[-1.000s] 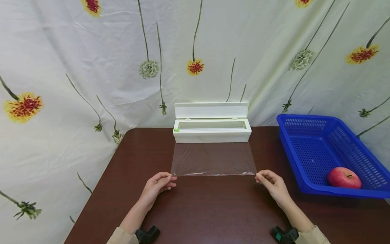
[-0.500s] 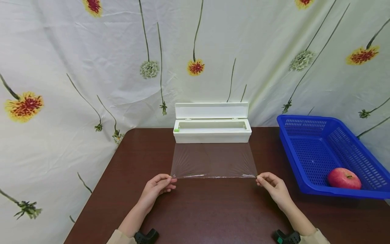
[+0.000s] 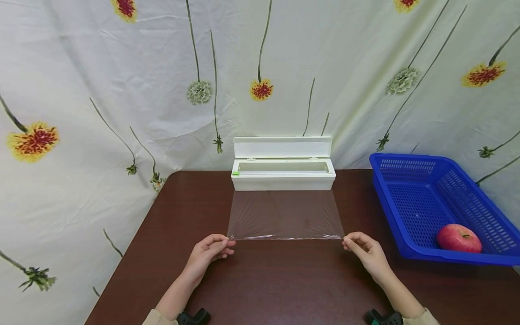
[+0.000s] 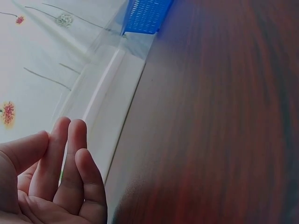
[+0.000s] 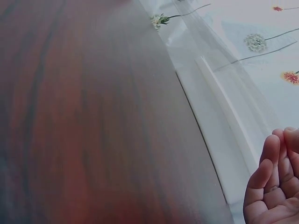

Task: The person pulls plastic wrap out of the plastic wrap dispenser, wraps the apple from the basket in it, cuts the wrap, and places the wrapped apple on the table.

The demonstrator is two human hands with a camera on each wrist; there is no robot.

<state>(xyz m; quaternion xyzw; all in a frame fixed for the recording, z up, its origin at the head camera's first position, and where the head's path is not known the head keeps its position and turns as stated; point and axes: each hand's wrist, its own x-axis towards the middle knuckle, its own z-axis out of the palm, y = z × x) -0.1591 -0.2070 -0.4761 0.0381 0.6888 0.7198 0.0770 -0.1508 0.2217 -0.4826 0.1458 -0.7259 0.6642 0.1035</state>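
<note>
A sheet of clear plastic wrap [image 3: 284, 214] stretches toward me from a white wrap dispenser box [image 3: 283, 182], whose lid stands raised at the back of the table. My left hand [image 3: 206, 253] pinches the sheet's near left corner between thumb and forefinger. At the near right corner, my right hand [image 3: 367, 253] pinches it the same way. Both wrist views show thumb and forefinger together at the film, the left hand [image 4: 60, 172] and right hand [image 5: 275, 182] with their other fingers loosely bent. Fine creases fan out from both held corners.
A blue plastic basket [image 3: 418, 253] stands on the right of the dark brown table [image 3: 284, 284], with a red apple [image 3: 459, 238] inside. Behind the table hangs a white flowered cloth [image 3: 162, 67]. A small green piece [image 3: 235, 173] sits at the dispenser's left end.
Both hands have drawn slightly toward me, and the sheet's near edge has come with them, so more film shows. The dispenser, basket and apple stay in place.
</note>
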